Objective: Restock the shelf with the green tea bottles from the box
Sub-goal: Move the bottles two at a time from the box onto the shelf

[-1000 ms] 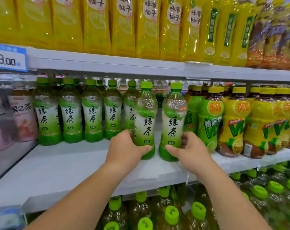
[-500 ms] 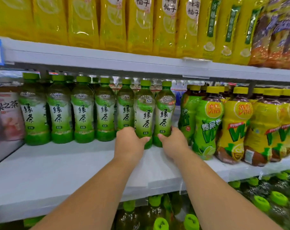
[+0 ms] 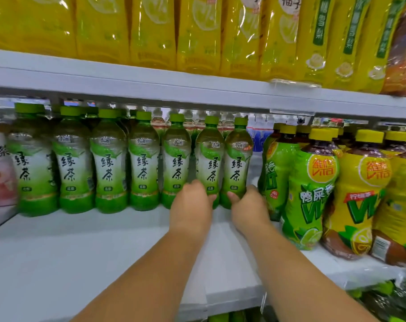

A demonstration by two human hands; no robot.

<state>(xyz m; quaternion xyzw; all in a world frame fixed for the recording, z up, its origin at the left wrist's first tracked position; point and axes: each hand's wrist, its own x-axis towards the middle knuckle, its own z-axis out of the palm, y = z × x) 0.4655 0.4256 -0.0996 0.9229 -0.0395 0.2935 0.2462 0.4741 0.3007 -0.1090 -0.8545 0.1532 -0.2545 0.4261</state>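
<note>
A row of green plastic tea bottles stood on the white flat shelf; yellow-capped plastic bottles stood to their right.

Green tea bottles: clear plastic, smooth and glossy at the shoulders, with light glints. The bodies are wrapped in glossy printed film sleeves.

Caps: opaque green plastic, duller than the bottles.

Shelf: smooth white surface, satin to matt. It looks like painted metal, but the material cannot be confirmed.

Yellow packs on the tier above: covered in thin, creased, highly glossy clear film.

Yellow-capped bottles: plastic under glossy printed sleeves.

Label holder on the upper shelf edge: clear hard plastic.
</note>
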